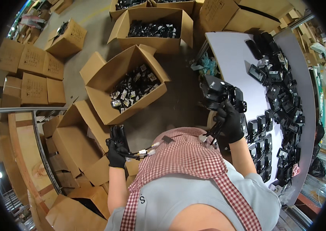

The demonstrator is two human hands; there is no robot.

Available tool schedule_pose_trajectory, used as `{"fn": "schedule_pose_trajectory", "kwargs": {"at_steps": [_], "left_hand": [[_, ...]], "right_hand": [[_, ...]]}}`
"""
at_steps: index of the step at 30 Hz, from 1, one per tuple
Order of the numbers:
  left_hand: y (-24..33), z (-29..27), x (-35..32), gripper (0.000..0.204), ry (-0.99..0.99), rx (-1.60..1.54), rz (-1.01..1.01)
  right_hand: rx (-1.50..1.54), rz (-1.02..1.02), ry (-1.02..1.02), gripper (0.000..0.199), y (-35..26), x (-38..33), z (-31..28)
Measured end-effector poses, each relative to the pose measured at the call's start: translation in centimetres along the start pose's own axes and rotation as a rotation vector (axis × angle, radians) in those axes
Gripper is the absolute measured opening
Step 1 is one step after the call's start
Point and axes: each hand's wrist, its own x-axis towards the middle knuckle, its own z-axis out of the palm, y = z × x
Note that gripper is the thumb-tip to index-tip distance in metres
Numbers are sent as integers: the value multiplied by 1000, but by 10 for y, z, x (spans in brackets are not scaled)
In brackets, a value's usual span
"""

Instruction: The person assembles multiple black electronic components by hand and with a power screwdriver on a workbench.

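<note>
My left hand (pixel 116 152), in a black glove, grips a small black part (pixel 118 134) with thin cables and white connectors (pixel 143 151) trailing toward my checked apron. It hovers beside an open cardboard box (pixel 105 81) holding several black parts. My right hand (pixel 230 121), also gloved, holds up a bunch of black parts (pixel 220 92) by their cables near the white table (pixel 232 57).
Many black parts (pixel 282 96) lie in rows along the table's right side. More open boxes of parts (pixel 153 29) stand farther off on the floor. Closed cartons (pixel 32 69) are stacked at the left, and flattened cardboard lies by my left leg.
</note>
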Motion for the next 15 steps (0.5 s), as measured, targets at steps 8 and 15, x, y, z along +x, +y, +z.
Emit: {"fn": "schedule_pose_trajectory", "kwargs": {"at_steps": [8, 15], "left_hand": [[-4, 25, 19, 19, 54, -185, -156], [-2, 51, 52, 44, -169, -142, -195]], "right_hand": [[-196, 165, 7, 29, -9, 35, 2], [-261, 304, -165, 28, -33, 103, 42]]}}
